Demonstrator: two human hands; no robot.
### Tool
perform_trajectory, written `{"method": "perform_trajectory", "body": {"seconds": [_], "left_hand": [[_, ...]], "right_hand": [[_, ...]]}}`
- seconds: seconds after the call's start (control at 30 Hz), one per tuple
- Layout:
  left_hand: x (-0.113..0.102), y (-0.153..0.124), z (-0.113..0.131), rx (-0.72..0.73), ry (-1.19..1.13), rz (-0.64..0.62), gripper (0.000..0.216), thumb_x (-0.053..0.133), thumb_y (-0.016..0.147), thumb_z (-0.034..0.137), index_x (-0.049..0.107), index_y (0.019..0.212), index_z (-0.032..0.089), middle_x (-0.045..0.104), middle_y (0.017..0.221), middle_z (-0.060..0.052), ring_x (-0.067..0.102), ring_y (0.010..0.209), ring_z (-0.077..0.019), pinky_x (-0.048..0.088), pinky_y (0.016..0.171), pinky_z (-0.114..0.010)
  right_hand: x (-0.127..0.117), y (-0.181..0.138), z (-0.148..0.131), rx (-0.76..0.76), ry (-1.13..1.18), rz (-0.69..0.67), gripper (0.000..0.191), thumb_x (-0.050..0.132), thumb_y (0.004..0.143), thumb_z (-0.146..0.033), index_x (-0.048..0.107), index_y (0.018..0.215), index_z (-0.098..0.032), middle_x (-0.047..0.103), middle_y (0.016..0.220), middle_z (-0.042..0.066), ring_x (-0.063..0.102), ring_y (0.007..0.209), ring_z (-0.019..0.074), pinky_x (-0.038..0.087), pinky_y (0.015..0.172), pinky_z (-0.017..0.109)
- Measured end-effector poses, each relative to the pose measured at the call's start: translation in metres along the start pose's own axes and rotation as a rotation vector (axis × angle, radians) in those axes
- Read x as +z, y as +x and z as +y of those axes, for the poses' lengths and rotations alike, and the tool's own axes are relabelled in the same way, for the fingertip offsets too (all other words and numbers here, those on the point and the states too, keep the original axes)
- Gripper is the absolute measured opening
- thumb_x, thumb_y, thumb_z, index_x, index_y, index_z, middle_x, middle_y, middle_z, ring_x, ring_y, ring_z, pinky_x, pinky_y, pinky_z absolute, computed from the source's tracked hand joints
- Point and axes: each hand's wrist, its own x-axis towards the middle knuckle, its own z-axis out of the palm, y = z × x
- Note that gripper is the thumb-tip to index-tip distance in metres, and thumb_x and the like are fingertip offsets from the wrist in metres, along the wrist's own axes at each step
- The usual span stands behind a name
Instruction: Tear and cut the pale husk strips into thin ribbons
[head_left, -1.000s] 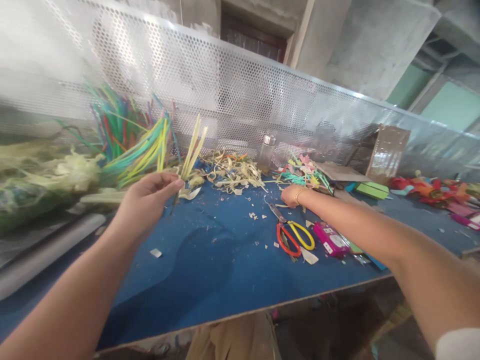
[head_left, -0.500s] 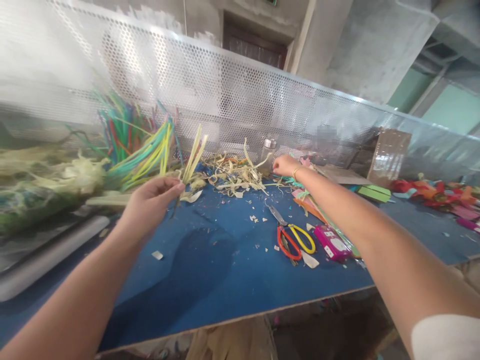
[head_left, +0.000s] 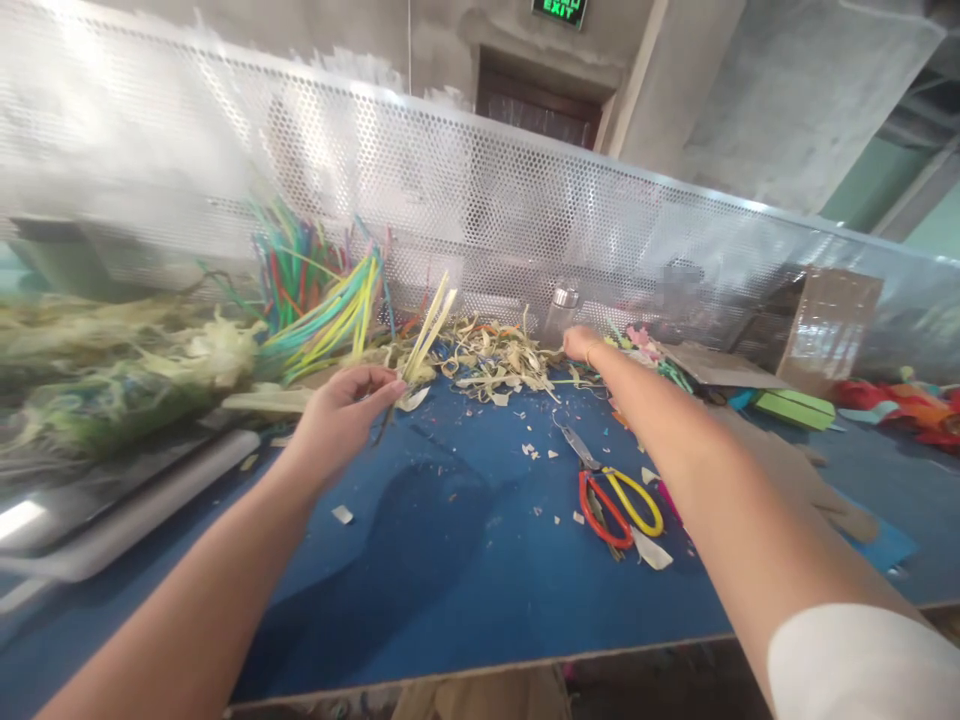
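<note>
My left hand (head_left: 351, 402) is closed in a pinch on pale yellow-green dried strips (head_left: 430, 328), which stand up from the fingertips. Below the fingers a darker thin end pokes out. At the back of the table, my right hand (head_left: 580, 344) appears closed beside a heap of dry scraps (head_left: 506, 355), just in front of a metal-capped bottle (head_left: 561, 308). Its fingertips are turned away, so anything between them is hidden. Nearer me lie scissors (head_left: 604, 490) with one red and one yellow handle loop.
A blue table (head_left: 465, 590) carries small pale clippings. To the left are coloured stems (head_left: 322, 300), a greenish fibre pile (head_left: 127, 390) and a grey tray-like object (head_left: 150, 500). Cardboard (head_left: 829, 325) and red-orange pieces (head_left: 915, 410) sit right. A perforated metal screen (head_left: 517, 200) runs behind.
The view has shifted, so the table's contents appear farther right and lower. My right hand has come slightly left toward the scrap heap and bottle. My left hand still grips the strips.
</note>
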Motion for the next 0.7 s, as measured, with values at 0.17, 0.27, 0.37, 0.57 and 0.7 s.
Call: {"method": "perform_trajectory", "body": {"seconds": [0.17,0.27,0.37,0.57,0.7], "left_hand": [[-0.002,0.0,-0.001,-0.093,-0.222,0.008,0.026,0.068,0.07,0.04,0.058,0.08,0.018,0.049,0.065,0.004,0.041,0.06,-0.0095,0.031,0.058,-0.022],[-0.001,0.002,-0.004,-0.157,-0.283,0.016,0.031,0.07,0.067,0.044,0.057,0.077,0.018,0.05,0.065,0.004,0.04,0.056,-0.0087,0.03,0.054,-0.022],[0.002,0.002,-0.007,-0.163,-0.281,-0.007,0.036,0.071,0.063,0.049,0.057,0.075,0.018,0.053,0.066,0.003,0.044,0.055,-0.009,0.033,0.053,-0.022],[0.011,-0.006,-0.005,-0.068,-0.179,-0.188,0.037,0.073,0.061,0.05,0.061,0.072,0.016,0.058,0.064,0.0,0.046,0.055,-0.0099,0.036,0.053,-0.023],[0.006,-0.006,-0.001,-0.011,-0.075,-0.276,0.036,0.073,0.06,0.047,0.068,0.076,0.015,0.064,0.068,-0.002,0.052,0.06,-0.0129,0.04,0.058,-0.026]], "right_hand": [[-0.029,-0.016,-0.018,-0.005,0.267,0.182,0.024,0.056,0.082,-0.02,0.071,0.099,-0.013,0.069,0.103,0.014,0.063,0.096,0.024,0.045,0.083,0.03],[-0.02,-0.061,-0.062,-0.247,0.734,-0.018,0.024,0.055,0.086,-0.031,0.071,0.093,-0.014,0.071,0.092,0.009,0.064,0.082,0.0173,0.047,0.071,0.025],[-0.009,-0.115,-0.113,-0.442,1.152,-0.289,0.035,0.051,0.088,-0.047,0.071,0.094,-0.018,0.071,0.095,0.008,0.063,0.08,0.0144,0.047,0.065,0.023],[-0.015,-0.173,-0.191,-0.382,1.672,-0.283,0.04,0.06,0.078,-0.058,0.07,0.088,-0.02,0.069,0.092,0.007,0.061,0.085,0.0164,0.047,0.068,0.027],[-0.019,-0.176,-0.206,-0.22,1.771,-0.07,0.029,0.067,0.073,-0.048,0.069,0.084,-0.021,0.068,0.089,0.003,0.058,0.081,0.0148,0.046,0.065,0.026]]}}
